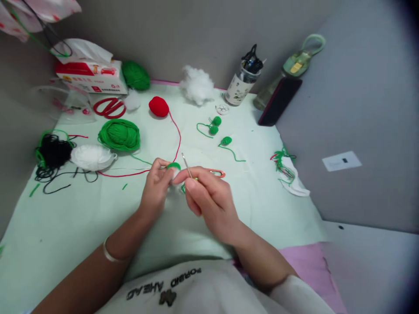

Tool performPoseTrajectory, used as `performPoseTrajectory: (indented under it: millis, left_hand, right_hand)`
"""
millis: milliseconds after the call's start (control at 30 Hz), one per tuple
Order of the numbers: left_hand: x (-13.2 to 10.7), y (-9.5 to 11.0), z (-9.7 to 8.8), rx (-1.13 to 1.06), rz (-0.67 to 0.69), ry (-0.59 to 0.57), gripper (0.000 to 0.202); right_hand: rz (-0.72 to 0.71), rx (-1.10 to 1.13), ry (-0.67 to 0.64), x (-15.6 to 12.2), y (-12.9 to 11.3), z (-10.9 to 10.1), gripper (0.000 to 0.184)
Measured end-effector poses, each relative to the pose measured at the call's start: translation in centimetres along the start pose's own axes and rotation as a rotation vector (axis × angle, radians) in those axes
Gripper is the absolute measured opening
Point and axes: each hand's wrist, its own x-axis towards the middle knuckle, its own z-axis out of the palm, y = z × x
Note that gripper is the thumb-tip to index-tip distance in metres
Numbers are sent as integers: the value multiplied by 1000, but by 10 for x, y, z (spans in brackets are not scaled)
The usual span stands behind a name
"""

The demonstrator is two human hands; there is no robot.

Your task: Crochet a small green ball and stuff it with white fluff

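Note:
My left hand (156, 185) pinches a small green and white crochet piece (174, 166), partly hidden by the fingers. In my right hand (211, 198) is a thin metal crochet hook (186, 162), its tip pointing up and away, just right of the piece. A bit of green yarn (183, 188) shows below the piece, between the hands. Red yarn (178, 141) runs to the hands from a red ball (159, 107), and green yarn leads toward them from a green skein (119, 135). Behind my right hand lies an orange-red looped item (216, 173), partly covered.
Left: white yarn (93, 157), black yarn (55, 150), red scissors (109, 107), a tissue box (93, 77). Back: white stuffing (197, 85), a pen jar (242, 85), a bottle (296, 63), a leaning phone (279, 101). Small green crocheted balls (214, 129) lie mid-table; yarn scraps (284, 165) at right.

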Motion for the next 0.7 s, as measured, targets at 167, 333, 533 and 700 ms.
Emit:
performPoseTrajectory:
  millis: [167, 333, 533, 700]
  left_hand:
    - [-6, 15, 6, -24, 49, -55, 20]
    - [-6, 25, 6, -4, 66, -91, 13]
    - [-4, 28, 3, 4, 80, -78, 11]
    - [-5, 28, 3, -17, 45, -57, 14]
  right_hand:
    - [-1, 128, 167, 31, 24, -8, 23]
    - [-14, 31, 202, 38, 33, -19, 20]
    - [22, -22, 90, 38, 36, -8, 27]
    - [78, -107, 114, 40, 39, -5, 33]
